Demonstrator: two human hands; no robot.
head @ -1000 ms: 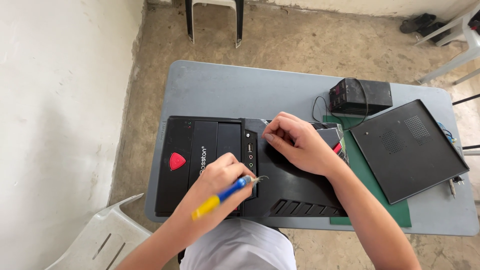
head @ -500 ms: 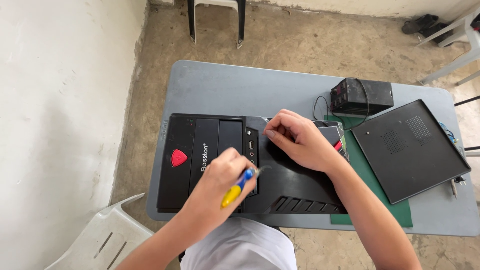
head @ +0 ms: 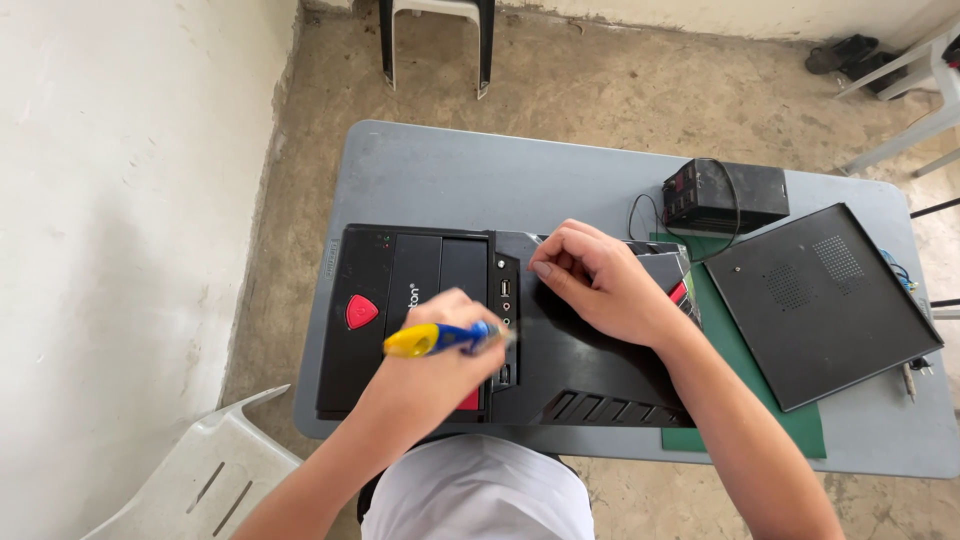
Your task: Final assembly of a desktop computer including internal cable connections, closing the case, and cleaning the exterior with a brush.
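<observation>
A black computer case (head: 410,270) lies on a grey table (head: 450,175), its front panel with a red triangular button (head: 361,311) facing left. My left hand (head: 440,360) rests over the front panel and grips a yellow and blue screwdriver (head: 432,339), held roughly level. My right hand (head: 600,280) lies on the case's glossy black side (head: 570,370), fingers curled and pinched near the top edge just behind the front panel. Whether those fingers pinch anything is hidden.
A removed black side panel (head: 825,300) lies at the right on a green mat (head: 745,370). A black power supply (head: 725,195) with a cable sits behind it. White plastic chairs (head: 200,470) stand at lower left and far right; a stool's legs (head: 435,40) beyond the table.
My left hand has swung the screwdriver from a diagonal tilt to nearly level and lifted it slightly over the front panel. My right hand has stayed in place on the case.
</observation>
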